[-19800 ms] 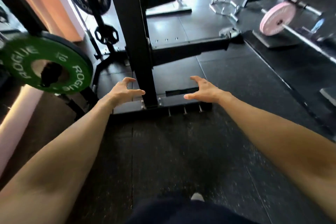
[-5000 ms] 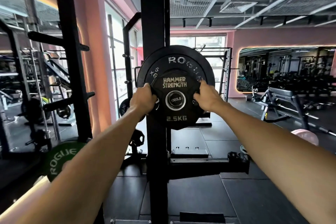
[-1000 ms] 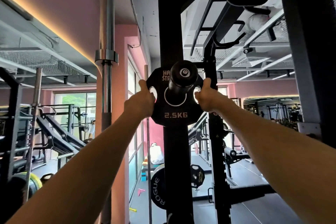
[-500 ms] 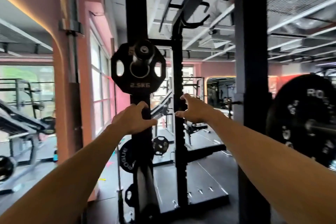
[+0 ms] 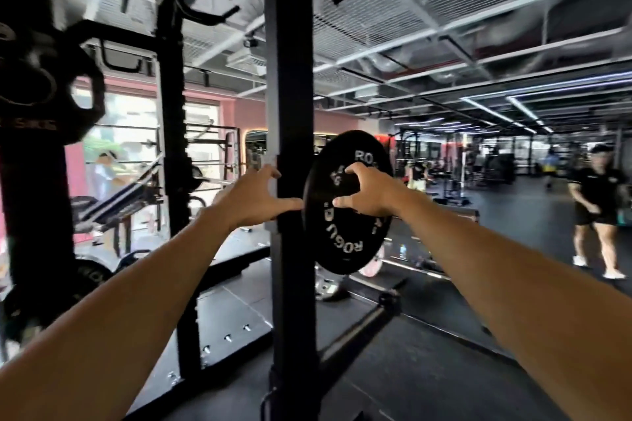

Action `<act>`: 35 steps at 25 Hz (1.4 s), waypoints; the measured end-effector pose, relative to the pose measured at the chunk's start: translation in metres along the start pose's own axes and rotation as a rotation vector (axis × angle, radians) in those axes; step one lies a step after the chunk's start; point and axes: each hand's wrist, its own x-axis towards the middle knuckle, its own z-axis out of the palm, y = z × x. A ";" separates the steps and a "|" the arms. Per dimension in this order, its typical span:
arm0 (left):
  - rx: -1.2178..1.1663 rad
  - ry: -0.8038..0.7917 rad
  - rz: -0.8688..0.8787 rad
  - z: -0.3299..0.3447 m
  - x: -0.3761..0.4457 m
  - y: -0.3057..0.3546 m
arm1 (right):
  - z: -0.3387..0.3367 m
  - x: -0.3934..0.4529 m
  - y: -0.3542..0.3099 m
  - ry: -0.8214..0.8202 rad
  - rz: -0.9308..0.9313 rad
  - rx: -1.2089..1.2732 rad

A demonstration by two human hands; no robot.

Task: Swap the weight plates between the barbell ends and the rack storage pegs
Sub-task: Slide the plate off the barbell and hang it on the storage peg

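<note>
Beside a black rack upright, the round black white-lettered plate hangs.

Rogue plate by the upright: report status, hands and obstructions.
Left hand open, spread at the rack upright. Right hand fingers curled at Rogue plate hub, grip unconfirmed. Upright covers the plate's left edge.

A rack upright stands at centre, with a Rogue weight plate just to its right, mounted edge-on to the post, and a 2.5 kg plate hanging high on another upright at far left. The left hand reaches out in front of the central upright while the right hand lies over the face of the Rogue plate. Behind the left hand stands a further rack post, and a person stands on the gym floor at far right, well apart from the rack.
</note>
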 end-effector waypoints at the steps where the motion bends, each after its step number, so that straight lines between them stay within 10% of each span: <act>1: -0.016 -0.015 0.031 0.014 0.005 0.020 | -0.011 -0.008 0.023 0.001 0.032 0.007; 19: -0.021 -0.140 0.118 0.215 0.061 0.311 | -0.153 -0.120 0.381 -0.017 0.278 0.012; 35: 0.111 0.087 -0.135 0.236 0.211 0.179 | -0.054 0.130 0.411 -0.074 0.005 0.136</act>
